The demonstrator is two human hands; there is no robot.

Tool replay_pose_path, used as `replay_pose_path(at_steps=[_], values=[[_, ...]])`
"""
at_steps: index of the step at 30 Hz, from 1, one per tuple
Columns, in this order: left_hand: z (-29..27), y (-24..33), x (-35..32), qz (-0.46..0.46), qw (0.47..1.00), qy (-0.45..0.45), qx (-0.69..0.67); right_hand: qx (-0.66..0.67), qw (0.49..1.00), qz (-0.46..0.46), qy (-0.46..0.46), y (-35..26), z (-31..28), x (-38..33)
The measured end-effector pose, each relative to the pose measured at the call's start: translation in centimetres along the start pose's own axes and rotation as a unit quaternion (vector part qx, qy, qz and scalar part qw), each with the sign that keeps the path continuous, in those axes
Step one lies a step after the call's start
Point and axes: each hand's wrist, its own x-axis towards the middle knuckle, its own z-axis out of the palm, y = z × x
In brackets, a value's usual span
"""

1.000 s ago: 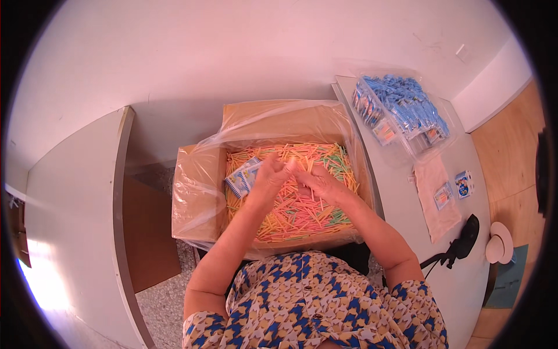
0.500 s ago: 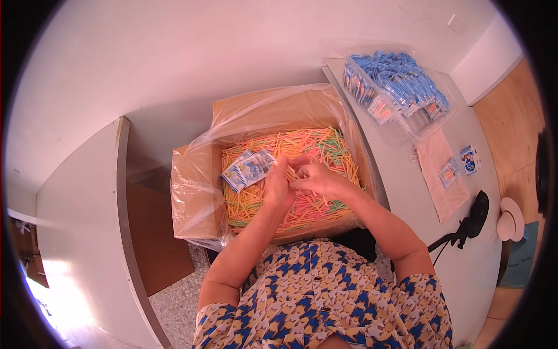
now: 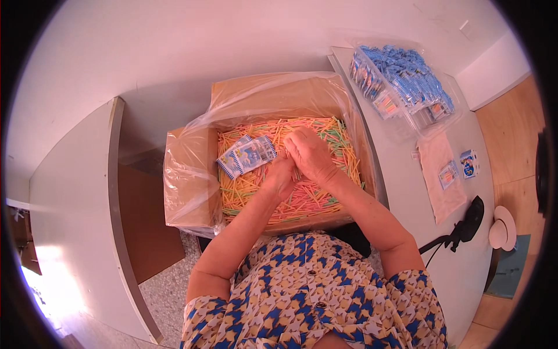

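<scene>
Both forearms come up from the lower edge and meet over the middle of a cardboard box (image 3: 192,174). The left hand (image 3: 279,177) sits lower, palm turned up and fingers curled toward the right hand (image 3: 311,156), which lies over it with knuckles up and fingers bent inward. The two hands touch, closed together over the heap of thin coloured sticks (image 3: 314,200); they seem to pinch a few sticks between them, but the fingers hide what is held, so I cannot tell for sure.

The sticks fill the box in a loose, crisscrossed layer of orange, pink, yellow and green, all slim and straight. A clear, crinkled plastic liner (image 3: 273,96) bags the inside of the box and drapes over its brown flaps. Just left of the hands, lying flat on the sticks, is a small rectangular packet (image 3: 247,155), blue and white, glossy.

To the right, on the grey table (image 3: 407,192), a clear plastic bag of blue-and-white packets (image 3: 401,81) lies near the far corner. Nearer, a flat clear sleeve (image 3: 442,177) holds one small packet, and a separate small blue packet (image 3: 468,163) sits just beside it. A black clamp-like device (image 3: 465,224) rests at the table's near edge, next to a white round object (image 3: 503,228).

The person's sleeves are a blue, white and tan houndstooth fabric.
</scene>
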Motion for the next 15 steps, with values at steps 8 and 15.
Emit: replay_pose_path(at_steps=[8, 15], values=[[-1.6, 0.1, 0.9, 0.041, 0.995, -0.064, 0.058, 0.058, 0.998, -0.017, -0.008, 0.5, -1.6, 0.1], [0.0, 2.5, -0.2, 0.134, 0.98, 0.038, 0.139, 0.167, 0.97, 0.143, -0.103, 0.5, -3.8, -3.4]])
